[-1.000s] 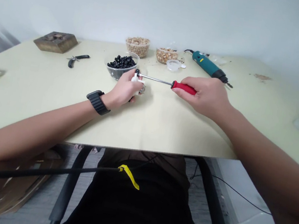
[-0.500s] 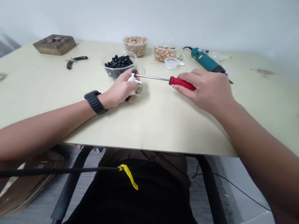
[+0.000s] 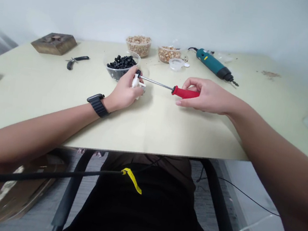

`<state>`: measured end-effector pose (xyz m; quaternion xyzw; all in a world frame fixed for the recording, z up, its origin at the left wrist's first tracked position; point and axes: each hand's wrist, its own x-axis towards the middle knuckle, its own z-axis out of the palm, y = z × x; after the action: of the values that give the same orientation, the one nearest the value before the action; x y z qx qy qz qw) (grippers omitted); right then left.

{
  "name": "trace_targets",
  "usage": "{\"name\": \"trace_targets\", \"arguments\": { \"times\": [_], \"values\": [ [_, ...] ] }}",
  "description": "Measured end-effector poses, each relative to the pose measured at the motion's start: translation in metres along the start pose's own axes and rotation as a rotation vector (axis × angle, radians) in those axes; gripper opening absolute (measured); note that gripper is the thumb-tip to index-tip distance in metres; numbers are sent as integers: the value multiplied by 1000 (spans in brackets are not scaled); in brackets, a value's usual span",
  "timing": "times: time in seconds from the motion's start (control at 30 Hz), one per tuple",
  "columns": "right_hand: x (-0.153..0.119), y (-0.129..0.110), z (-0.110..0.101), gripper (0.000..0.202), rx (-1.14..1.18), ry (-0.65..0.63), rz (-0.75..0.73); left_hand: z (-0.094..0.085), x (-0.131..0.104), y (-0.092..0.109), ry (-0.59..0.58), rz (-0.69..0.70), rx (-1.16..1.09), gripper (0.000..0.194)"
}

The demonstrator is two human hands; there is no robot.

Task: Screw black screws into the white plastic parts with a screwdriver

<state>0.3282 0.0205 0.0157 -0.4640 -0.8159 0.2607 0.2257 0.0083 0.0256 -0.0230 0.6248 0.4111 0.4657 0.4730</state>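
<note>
Black pieces (image 3: 121, 62) in bowl (image 3: 114, 73), screwdriver (image 3: 179, 92) held

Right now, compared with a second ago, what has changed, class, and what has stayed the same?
The right hand has opened and loosened around the red-handled screwdriver; whether it still grips is unclear. The screwdriver, nearly level half a second ago, now slopes down rightward in view. The left hand still holds the white part; the bowl of black pieces and teal drill stay put.

Left hand (image 3: 125, 90), right hand (image 3: 211, 97): bare. Left wrist: black smartwatch (image 3: 98, 105), ribbed segmented band. Torso: plain black cloth garment (image 3: 138, 217); dark brown cloth (image 3: 117, 158) visible past its far edge.
</note>
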Motion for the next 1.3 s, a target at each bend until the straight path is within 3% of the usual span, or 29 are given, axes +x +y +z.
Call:
{"name": "trace_targets", "arguments": {
  "times": [0.13,0.27,0.37,0.63,0.73,0.87,0.93,1.07,1.17,1.3],
  "values": [
    [-4,-4,9,37,-283,249,-146,-1,5,-5,50,-11,-38,41],
    [-8,-6,17,43,-532,335,-179,2,4,-4,23,-41,-53,40],
    [-8,-6,16,44,-472,285,-167,2,0,-1,8,-11,-30,40],
    [3,4,2,49,-18,35,-15,5,-3,0,27,51,29,46],
    [3,7,2,47,-57,106,-58,7,-1,3,33,51,4,44],
    [-3,4,8,36,-329,285,-153,6,1,7,28,-4,-43,41],
    [-7,0,12,39,-475,345,-169,4,1,7,19,-42,-50,41],
    [-10,-5,19,45,-552,358,-177,-1,0,3,-18,-44,-35,41],
    [-8,-6,18,44,-383,293,-138,-3,0,1,-19,-4,-26,42],
    [-3,-8,10,60,-15,111,-23,-5,0,2,13,77,52,43]
  ]
}}
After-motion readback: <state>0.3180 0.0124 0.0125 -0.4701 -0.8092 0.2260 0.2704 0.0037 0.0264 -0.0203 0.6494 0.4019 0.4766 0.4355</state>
